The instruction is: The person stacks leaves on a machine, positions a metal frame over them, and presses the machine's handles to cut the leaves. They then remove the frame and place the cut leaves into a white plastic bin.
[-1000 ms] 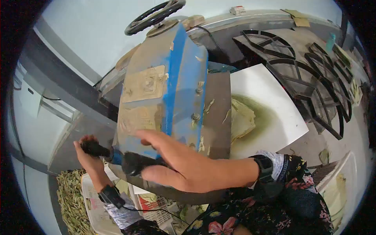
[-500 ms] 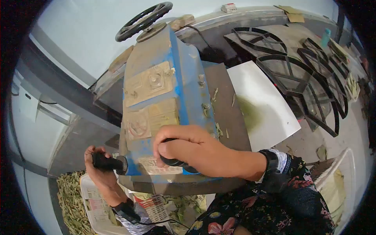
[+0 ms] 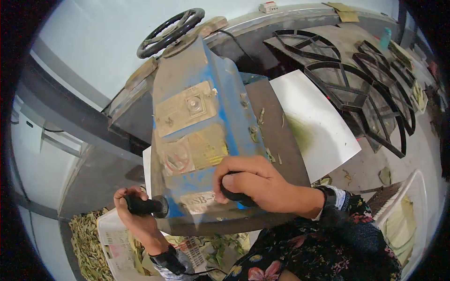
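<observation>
A dusty blue swing-arm press (image 3: 192,145) fills the middle of the head view, with worn labels on top and a black handwheel (image 3: 171,33) at its far end. My left hand (image 3: 140,225) is wrapped round the black left handle (image 3: 140,205) at the press's front left. Across the front, my right hand (image 3: 262,182) is closed round the black right handle (image 3: 236,189), its thumb resting over the top end. Under the arm's wide dark plate (image 3: 276,122), a white board (image 3: 323,126) with a green stain sticks out on the right.
Several black curved metal frames (image 3: 361,110) lie on the grey surface at the right. Below left stands a white plastic basket (image 3: 110,229) beside a heap of dry leaves (image 3: 86,243). Another white basket (image 3: 422,201) with leaves is at the lower right. Leaf scraps dot the plate.
The front end of the press arm has swung to the right, and both hands have moved along with its handles. A strip of white board now shows at its left side.
</observation>
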Demonstrator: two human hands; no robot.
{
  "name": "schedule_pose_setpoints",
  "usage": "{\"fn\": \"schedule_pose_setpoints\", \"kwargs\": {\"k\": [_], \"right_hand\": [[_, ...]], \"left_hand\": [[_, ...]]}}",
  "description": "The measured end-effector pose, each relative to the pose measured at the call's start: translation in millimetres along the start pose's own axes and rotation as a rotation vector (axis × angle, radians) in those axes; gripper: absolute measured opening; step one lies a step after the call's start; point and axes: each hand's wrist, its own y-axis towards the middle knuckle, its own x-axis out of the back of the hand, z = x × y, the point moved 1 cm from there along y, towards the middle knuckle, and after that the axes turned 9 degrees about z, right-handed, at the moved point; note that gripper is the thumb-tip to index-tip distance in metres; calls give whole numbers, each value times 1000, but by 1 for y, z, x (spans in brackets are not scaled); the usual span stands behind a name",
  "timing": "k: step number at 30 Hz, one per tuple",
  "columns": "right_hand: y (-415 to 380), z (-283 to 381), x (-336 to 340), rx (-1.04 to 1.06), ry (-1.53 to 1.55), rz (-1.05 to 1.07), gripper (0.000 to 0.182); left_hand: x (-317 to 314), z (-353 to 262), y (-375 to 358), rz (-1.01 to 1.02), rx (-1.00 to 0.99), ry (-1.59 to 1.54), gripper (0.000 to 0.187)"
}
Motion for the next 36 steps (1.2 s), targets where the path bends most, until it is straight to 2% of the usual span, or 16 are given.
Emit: {"fn": "schedule_pose_setpoints", "kwargs": {"k": [13,15,16,18,19,20,21,23,25,27,28,29,31,32,35,36], "right_hand": [[7,3,-40,-134,-210,-139,27],[13,-13,-58,175,-482,-119,45],[13,-17,-56,173,-483,-117,45],[10,-28,-52,225,-692,194,67],[4,-33,-35,166,-827,149,68],[-8,-39,-9,107,-964,106,70],[-22,-53,20,68,-996,-138,69],[-49,-73,93,-151,-1149,-605,67],[-65,-90,149,-218,-1225,-778,69],[-62,-87,168,-287,-1196,-829,71],[-58,-85,171,-402,-1013,-834,74],[-54,-84,172,-513,-827,-832,78],[-46,-80,174,-562,-850,-781,79],[-43,-76,173,-618,-874,-737,81],[-29,-63,154,-742,-708,-688,74],[-30,-73,161,-750,-714,-676,74]], "left_hand": [[27,3,29,-105,-243,211,23],[50,2,49,-157,-225,279,25],[64,1,59,-209,-202,349,28],[91,1,73,-233,-197,537,33],[110,2,83,-256,-195,724,39],[166,18,89,-185,-476,1581,47],[155,14,83,-196,-472,1582,47],[106,1,57,-293,-380,573,49],[71,-2,28,-182,-345,530,52],[46,6,16,-146,126,282,57],[47,12,14,-25,-114,439,54],[50,16,14,-33,-110,444,54],[39,19,20,-246,-360,1013,60],[31,19,13,-240,-468,1225,70],[-20,47,-27,522,-385,1101,88],[-47,62,-41,689,-255,1003,89]]}}
